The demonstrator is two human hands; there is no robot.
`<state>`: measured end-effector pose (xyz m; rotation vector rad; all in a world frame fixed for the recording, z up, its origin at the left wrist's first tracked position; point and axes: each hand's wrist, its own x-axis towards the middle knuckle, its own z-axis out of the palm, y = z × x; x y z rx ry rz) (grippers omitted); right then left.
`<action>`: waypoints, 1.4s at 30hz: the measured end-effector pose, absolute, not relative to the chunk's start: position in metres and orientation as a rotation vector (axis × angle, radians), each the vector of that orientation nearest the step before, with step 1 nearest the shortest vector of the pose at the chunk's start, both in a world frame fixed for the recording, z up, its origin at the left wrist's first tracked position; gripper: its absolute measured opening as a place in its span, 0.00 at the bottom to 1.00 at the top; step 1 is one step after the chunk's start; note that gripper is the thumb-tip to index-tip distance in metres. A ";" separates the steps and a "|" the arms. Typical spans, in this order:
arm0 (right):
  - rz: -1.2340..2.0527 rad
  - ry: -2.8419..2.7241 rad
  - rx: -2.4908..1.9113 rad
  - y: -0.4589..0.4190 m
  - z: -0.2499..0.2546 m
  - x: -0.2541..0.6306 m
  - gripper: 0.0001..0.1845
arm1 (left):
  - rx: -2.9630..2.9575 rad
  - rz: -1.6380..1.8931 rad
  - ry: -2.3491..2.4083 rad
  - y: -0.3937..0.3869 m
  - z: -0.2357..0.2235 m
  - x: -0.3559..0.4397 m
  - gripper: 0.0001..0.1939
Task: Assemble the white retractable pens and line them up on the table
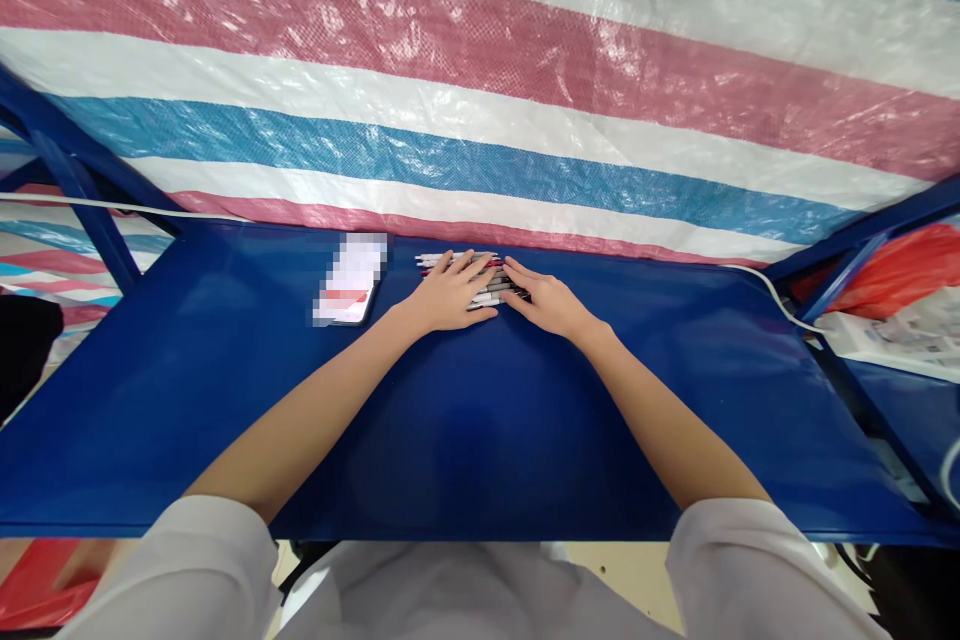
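Several pens (487,298) lie side by side in a flat bunch near the back of the blue table (480,430). Some are white, others grey, dark or deep red. My left hand (452,295) rests over the left part of the bunch, fingers spread and palm down. At the other end, my right hand (549,302) touches the pens' right tips with its fingers apart. Parts of the pens are hidden under both hands.
A phone (352,280) with a blurred-out screen lies left of the pens. Behind the table hangs a striped plastic sheet (480,100). Blue metal frame bars (86,200) stand at both sides. A white cable (780,295) runs along the right, near a red plastic bag (885,275).
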<state>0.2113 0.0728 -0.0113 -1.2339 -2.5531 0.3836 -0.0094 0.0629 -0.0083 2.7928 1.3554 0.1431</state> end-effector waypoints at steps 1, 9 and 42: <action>0.358 -2.589 -1.196 0.074 -0.012 0.213 0.29 | 2.793 0.163 1.370 0.062 -0.010 -0.009 0.38; 0.209 -2.744 -1.055 0.084 -0.018 0.224 0.32 | 2.724 0.206 1.508 0.062 -0.016 -0.003 0.41; 0.103 -2.614 -1.177 0.074 -0.014 0.196 0.28 | 2.748 0.157 1.362 0.085 -0.009 -0.037 0.35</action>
